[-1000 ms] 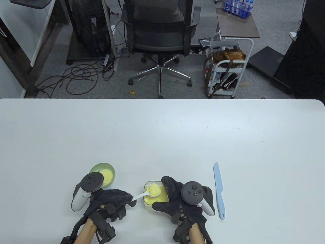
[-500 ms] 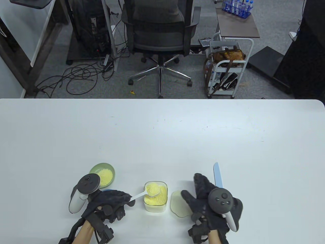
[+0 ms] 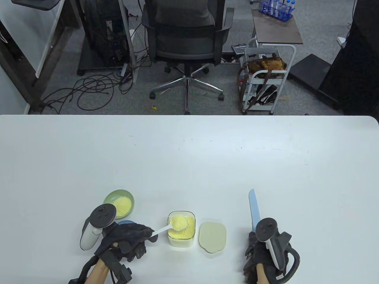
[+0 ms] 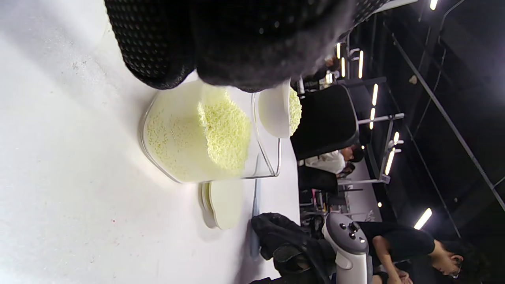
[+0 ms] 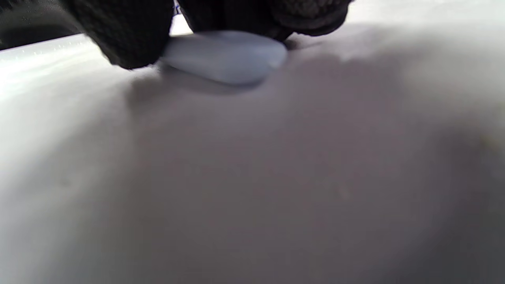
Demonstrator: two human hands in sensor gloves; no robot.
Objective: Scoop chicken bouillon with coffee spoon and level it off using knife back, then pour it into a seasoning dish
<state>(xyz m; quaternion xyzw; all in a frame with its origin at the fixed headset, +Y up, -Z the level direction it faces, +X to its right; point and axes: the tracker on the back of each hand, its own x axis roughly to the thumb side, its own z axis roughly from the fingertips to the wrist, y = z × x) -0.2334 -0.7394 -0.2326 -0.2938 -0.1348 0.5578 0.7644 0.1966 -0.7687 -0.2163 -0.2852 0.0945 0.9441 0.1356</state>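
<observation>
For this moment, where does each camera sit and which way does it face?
Table view: overhead, looking down; left hand holds spoon, right hand on knife.
Left wrist view: sideways, low, facing the bouillon container; glove at top.
Right wrist view: near the tabletop, at the knife handle; fingers on it.
Shared: knife, in table and right wrist views.

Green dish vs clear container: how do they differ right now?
The green dish is round, shallow and opaque; the clear container is squarish, deeper and see-through. The dish sits beyond the left hand with nothing over it; the container has the heaped spoon above it. Both hold yellow granules.
</observation>
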